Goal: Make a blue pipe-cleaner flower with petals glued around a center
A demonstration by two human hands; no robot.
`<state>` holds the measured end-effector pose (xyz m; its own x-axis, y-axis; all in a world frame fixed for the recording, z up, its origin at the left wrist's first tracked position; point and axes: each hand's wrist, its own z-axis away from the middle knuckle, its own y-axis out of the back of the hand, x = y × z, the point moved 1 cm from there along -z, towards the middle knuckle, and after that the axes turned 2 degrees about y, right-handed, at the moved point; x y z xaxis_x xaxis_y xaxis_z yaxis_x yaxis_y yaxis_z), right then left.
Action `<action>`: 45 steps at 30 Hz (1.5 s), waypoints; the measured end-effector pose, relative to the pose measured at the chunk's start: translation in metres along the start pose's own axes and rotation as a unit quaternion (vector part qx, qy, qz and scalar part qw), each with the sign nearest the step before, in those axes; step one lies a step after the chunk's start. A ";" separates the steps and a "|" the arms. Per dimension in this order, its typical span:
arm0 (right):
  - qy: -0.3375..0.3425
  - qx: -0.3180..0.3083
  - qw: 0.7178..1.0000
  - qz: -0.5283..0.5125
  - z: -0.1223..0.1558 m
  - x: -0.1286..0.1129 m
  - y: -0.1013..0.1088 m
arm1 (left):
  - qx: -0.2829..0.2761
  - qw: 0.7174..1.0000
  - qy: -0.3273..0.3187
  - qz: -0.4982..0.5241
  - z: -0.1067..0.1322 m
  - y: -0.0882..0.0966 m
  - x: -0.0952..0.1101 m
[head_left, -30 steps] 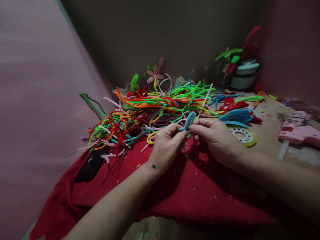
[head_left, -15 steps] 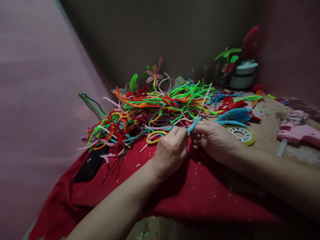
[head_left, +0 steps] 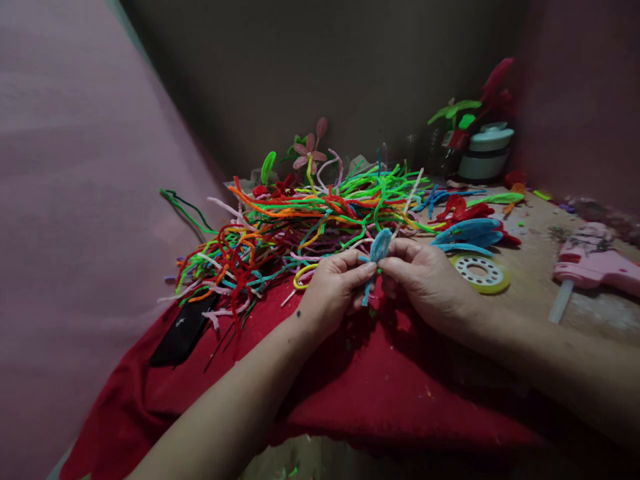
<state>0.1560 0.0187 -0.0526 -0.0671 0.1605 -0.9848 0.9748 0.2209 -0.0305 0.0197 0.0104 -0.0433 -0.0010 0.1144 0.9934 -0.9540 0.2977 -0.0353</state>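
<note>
A blue pipe cleaner petal (head_left: 381, 245) is pinched between my two hands, its rounded loop pointing up and a short tail hanging below. My left hand (head_left: 336, 283) grips its lower part with thumb and forefinger. On the other side my right hand (head_left: 425, 277) holds its base, thumb toward me and the other fingers partly hidden. Just behind both hands lies a tangled heap of coloured pipe cleaners (head_left: 320, 207). Finished-looking blue petals (head_left: 467, 232) rest to the right, beyond my right hand.
A roll of yellow tape (head_left: 481, 273) and a pink glue gun (head_left: 595, 260) lie on the right. A black phone (head_left: 184, 333) sits left on the red cloth (head_left: 400, 393). Behind stand a pink flower (head_left: 310, 152) and a pale lidded jar (head_left: 486, 153).
The blue petal has turned to show its broad loop upright, where it was a narrow slanted strip. My left hand has rolled, bringing its thumb into view.
</note>
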 end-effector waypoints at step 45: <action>-0.050 0.004 0.999 -0.007 -0.004 0.007 0.001 | 0.117 0.970 -0.029 -0.213 0.002 -0.011 0.003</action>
<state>0.1556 0.0236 -0.0593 -0.0604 0.0595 -0.9964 0.9756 0.2147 -0.0463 0.0294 0.0058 -0.0399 0.3974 -0.0277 0.9172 -0.9135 0.0826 0.3983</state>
